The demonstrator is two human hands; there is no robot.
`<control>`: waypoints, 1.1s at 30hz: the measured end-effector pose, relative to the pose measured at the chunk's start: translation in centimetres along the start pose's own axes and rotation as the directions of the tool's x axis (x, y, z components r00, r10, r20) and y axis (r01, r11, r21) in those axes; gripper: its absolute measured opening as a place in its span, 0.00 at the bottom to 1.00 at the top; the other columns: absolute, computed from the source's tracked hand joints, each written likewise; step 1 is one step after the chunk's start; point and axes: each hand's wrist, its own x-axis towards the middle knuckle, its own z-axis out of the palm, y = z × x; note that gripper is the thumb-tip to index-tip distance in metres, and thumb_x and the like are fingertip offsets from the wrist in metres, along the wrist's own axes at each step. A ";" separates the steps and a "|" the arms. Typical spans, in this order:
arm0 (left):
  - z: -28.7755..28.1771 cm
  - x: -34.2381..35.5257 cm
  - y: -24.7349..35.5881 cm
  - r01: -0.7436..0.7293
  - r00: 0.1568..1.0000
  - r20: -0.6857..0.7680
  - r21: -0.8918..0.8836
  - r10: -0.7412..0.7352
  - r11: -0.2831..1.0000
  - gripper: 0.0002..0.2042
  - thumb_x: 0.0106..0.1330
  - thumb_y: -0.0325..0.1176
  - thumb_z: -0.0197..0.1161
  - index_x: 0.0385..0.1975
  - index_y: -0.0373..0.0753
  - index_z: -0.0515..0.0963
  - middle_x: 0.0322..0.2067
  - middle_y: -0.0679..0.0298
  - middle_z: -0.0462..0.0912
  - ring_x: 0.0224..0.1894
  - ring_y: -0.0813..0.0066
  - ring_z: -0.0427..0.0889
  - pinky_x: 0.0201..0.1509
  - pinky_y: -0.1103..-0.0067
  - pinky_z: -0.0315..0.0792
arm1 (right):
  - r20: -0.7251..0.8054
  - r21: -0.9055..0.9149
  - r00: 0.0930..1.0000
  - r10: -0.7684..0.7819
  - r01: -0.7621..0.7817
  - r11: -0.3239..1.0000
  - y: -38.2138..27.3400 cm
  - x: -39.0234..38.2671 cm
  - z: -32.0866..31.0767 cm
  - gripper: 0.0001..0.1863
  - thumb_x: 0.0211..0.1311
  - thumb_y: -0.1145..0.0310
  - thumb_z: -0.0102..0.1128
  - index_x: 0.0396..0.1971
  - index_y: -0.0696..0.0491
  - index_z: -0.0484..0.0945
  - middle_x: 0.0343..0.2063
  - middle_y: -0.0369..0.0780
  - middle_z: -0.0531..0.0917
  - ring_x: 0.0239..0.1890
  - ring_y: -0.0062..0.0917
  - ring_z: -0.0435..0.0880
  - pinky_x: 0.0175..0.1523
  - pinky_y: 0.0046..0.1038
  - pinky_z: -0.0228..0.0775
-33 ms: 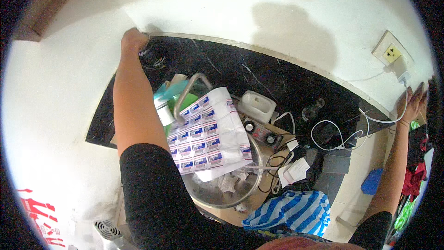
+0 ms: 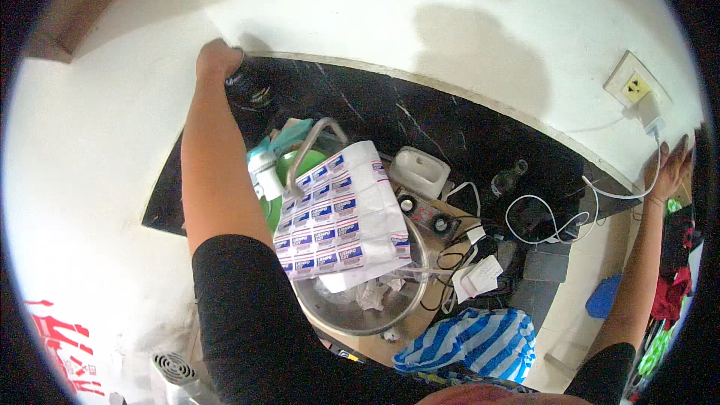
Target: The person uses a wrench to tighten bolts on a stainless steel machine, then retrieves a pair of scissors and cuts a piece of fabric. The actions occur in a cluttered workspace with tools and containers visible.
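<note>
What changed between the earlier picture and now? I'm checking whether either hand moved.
Nothing visibly changed. The left hand is on the dark jar at the back of the black counter, and the right hand rests on the wall by the white cable, as before.

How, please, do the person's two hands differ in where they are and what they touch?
The left hand grips a dark round object at the black counter's far corner; the right hand rests open against the white wall, holding nothing, below the socket. Both arms are outstretched.
</note>
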 end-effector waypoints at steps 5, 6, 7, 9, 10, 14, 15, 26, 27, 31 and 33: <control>-10.8 -6.0 0.3 -0.104 0.983 -0.157 -0.042 0.096 0.994 0.23 0.57 0.43 0.59 0.45 0.31 0.81 0.48 0.41 0.82 0.53 0.48 0.81 0.59 0.62 0.75 | -0.273 0.256 0.958 0.089 -0.017 0.966 -5.0 4.8 -4.9 0.32 0.71 0.51 0.52 0.69 0.52 0.65 0.70 0.55 0.61 0.72 0.51 0.56 0.76 0.46 0.46; -11.2 -5.6 -1.7 -0.186 0.962 -0.211 -0.028 0.176 0.982 0.24 0.57 0.50 0.57 0.38 0.30 0.82 0.42 0.39 0.83 0.48 0.41 0.82 0.56 0.59 0.75 | -0.259 0.281 0.960 0.102 -0.026 0.959 -5.3 4.4 -4.2 0.32 0.70 0.51 0.53 0.69 0.51 0.66 0.71 0.55 0.58 0.74 0.50 0.53 0.76 0.46 0.43; -13.0 -7.4 -0.6 -0.208 0.945 -0.265 -0.034 0.192 0.978 0.24 0.58 0.49 0.57 0.36 0.31 0.82 0.40 0.38 0.83 0.46 0.40 0.82 0.55 0.59 0.75 | -0.239 0.271 0.965 0.104 -0.037 0.962 -4.5 4.1 -4.1 0.32 0.69 0.52 0.54 0.68 0.51 0.66 0.72 0.54 0.56 0.75 0.49 0.51 0.77 0.46 0.40; -17.0 -13.3 -0.7 -0.293 0.895 -0.365 -0.048 0.256 0.955 0.22 0.61 0.49 0.57 0.31 0.30 0.81 0.36 0.37 0.82 0.41 0.38 0.81 0.51 0.55 0.75 | -0.160 0.260 0.975 0.151 -0.106 0.960 -5.3 4.2 -4.8 0.34 0.66 0.52 0.57 0.69 0.49 0.64 0.73 0.54 0.53 0.76 0.49 0.47 0.78 0.49 0.35; -18.8 -16.2 -1.1 -0.344 0.850 -0.440 -0.047 0.289 0.938 0.21 0.61 0.48 0.60 0.29 0.30 0.80 0.34 0.39 0.81 0.40 0.38 0.81 0.48 0.55 0.75 | -0.110 0.242 0.978 0.175 -0.145 0.960 -5.7 4.0 -4.0 0.35 0.61 0.49 0.61 0.67 0.44 0.67 0.73 0.55 0.53 0.75 0.55 0.47 0.76 0.55 0.41; -26.0 -30.9 1.6 -0.421 0.870 -0.407 -0.319 0.278 0.849 0.15 0.54 0.36 0.64 0.35 0.30 0.79 0.36 0.44 0.80 0.41 0.43 0.81 0.45 0.60 0.75 | 0.026 0.322 0.977 0.212 -0.209 0.923 -5.0 5.3 -6.8 0.32 0.63 0.51 0.61 0.65 0.49 0.70 0.74 0.56 0.49 0.76 0.55 0.41 0.78 0.48 0.35; -27.3 -33.8 2.4 -0.404 0.894 -0.354 -0.373 0.274 0.835 0.14 0.51 0.33 0.64 0.36 0.31 0.79 0.37 0.44 0.80 0.41 0.44 0.81 0.46 0.61 0.75 | 0.099 0.297 0.971 0.218 -0.238 0.925 -4.3 5.5 -8.0 0.33 0.64 0.51 0.60 0.65 0.51 0.69 0.74 0.56 0.49 0.76 0.56 0.40 0.78 0.48 0.34; -29.1 -61.4 4.0 -0.487 0.795 -0.052 -0.647 0.604 0.586 0.17 0.45 0.32 0.67 0.36 0.33 0.78 0.34 0.50 0.79 0.38 0.50 0.81 0.44 0.65 0.76 | 0.692 0.637 0.721 0.024 -0.626 0.450 3.8 -17.8 -33.5 0.26 0.58 0.68 0.65 0.58 0.54 0.74 0.61 0.49 0.74 0.64 0.43 0.70 0.68 0.40 0.61; -28.5 -63.1 4.2 -0.479 0.790 -0.043 -0.667 0.612 0.571 0.17 0.46 0.33 0.67 0.36 0.33 0.79 0.34 0.50 0.78 0.39 0.50 0.80 0.45 0.65 0.76 | 0.780 0.552 0.625 0.042 -0.717 0.426 5.8 -21.7 -35.5 0.23 0.59 0.70 0.64 0.56 0.56 0.76 0.56 0.49 0.79 0.60 0.40 0.75 0.66 0.37 0.64; -26.9 -69.7 5.9 -0.498 0.768 -0.108 -0.719 0.631 0.485 0.17 0.45 0.34 0.68 0.36 0.33 0.77 0.35 0.51 0.77 0.39 0.50 0.80 0.44 0.65 0.76 | 0.990 0.084 0.110 0.088 -0.963 0.257 16.0 -32.4 -42.7 0.16 0.62 0.72 0.61 0.49 0.62 0.79 0.39 0.43 0.85 0.44 0.24 0.82 0.50 0.26 0.72; -26.2 -72.4 7.0 -0.526 0.769 -0.193 -0.733 0.609 0.432 0.18 0.43 0.31 0.68 0.36 0.33 0.76 0.34 0.51 0.76 0.38 0.50 0.79 0.43 0.64 0.76 | 0.974 0.108 0.141 0.175 -0.976 0.189 20.9 -33.2 -44.0 0.14 0.63 0.73 0.60 0.47 0.63 0.79 0.36 0.41 0.85 0.39 0.21 0.81 0.46 0.24 0.73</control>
